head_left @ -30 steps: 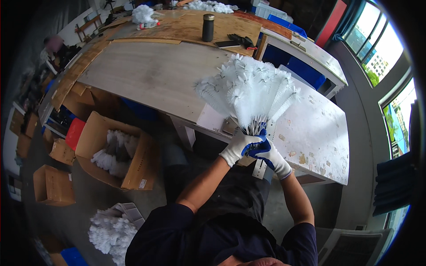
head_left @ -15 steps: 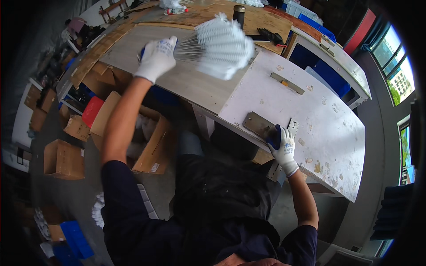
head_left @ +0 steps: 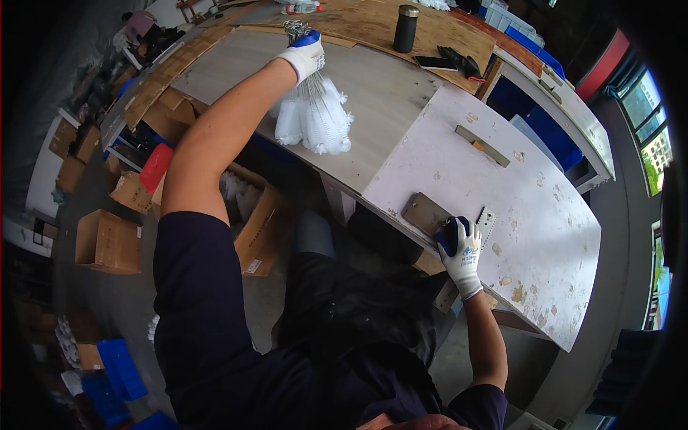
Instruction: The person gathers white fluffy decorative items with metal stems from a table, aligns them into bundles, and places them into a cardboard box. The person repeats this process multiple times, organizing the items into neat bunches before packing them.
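Note:
My left hand [head_left: 307, 59], in a white glove with blue palm, is closed round the wire stems of a bundle of white bristle brushes [head_left: 315, 123]. Its bristle ends hang down over the grey part of the tabletop, and looped wire ends poke out above my fist. At the table's near edge, my right hand [head_left: 462, 256], gloved alike, curls over the end of a flat metal plate [head_left: 423, 213]. Whatever lies beneath those fingers is hidden. Beside it runs a perforated metal strip [head_left: 486, 221].
Farther back on the table are a dark flask [head_left: 405, 30], a phone [head_left: 436, 63], dark gloves [head_left: 459, 61] and a plastic bottle [head_left: 301, 8]. A metal bar [head_left: 482, 145] lies on the white top. Cardboard boxes [head_left: 109, 242] and blue bins [head_left: 122, 369] stand at lower left.
My left hand has moved up and right and turned, so the brushes swung from pointing right to hanging down. My right hand stays at the metal plate.

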Available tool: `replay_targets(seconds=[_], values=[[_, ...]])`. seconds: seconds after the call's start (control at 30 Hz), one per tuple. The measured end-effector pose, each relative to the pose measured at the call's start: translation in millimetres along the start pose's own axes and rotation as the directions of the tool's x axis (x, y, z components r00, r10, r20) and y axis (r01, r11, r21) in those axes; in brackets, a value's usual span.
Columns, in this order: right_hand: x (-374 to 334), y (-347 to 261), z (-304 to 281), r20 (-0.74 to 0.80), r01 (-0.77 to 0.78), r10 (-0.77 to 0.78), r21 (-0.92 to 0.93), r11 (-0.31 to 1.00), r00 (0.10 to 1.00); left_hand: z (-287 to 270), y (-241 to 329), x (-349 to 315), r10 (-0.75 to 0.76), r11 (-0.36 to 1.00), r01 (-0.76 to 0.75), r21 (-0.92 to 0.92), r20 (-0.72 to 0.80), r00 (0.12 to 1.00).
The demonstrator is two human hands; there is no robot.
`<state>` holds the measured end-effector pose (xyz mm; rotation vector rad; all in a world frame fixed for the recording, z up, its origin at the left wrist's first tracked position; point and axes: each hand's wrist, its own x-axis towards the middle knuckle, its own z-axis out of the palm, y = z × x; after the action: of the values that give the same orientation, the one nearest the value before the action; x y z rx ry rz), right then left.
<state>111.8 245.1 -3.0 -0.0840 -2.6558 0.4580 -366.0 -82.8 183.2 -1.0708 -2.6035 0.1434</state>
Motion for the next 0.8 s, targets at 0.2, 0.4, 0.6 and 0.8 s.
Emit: replay_targets(seconds=[0.2, 0.4, 0.6, 0.8], values=[[0, 6, 0, -0.024, -0.013, 0.013, 0.005, 1.000, 1.000, -30, 11, -31, -0.094, 0.968, 0.069, -0.241, -0.094, 0.991], [0, 2, 1, -0.010, -0.035, 0.036, 0.037, 0.999, 0.999, -58, -40, -121, -0.127, 0.963, 0.118, 0.243, 0.018, 0.992], [-5, 6, 0, -0.056, -0.025, 0.027, 0.030, 0.999, 0.998, 2, -1, -254, -0.463, 0.879, 0.437, -0.192, -0.122, 0.878], [-5, 2, 3, -0.013, -0.036, 0.037, 0.023, 0.999, 0.999, 99, 68, -359, -0.402, 0.891, 0.295, -0.346, -0.297, 0.866]])
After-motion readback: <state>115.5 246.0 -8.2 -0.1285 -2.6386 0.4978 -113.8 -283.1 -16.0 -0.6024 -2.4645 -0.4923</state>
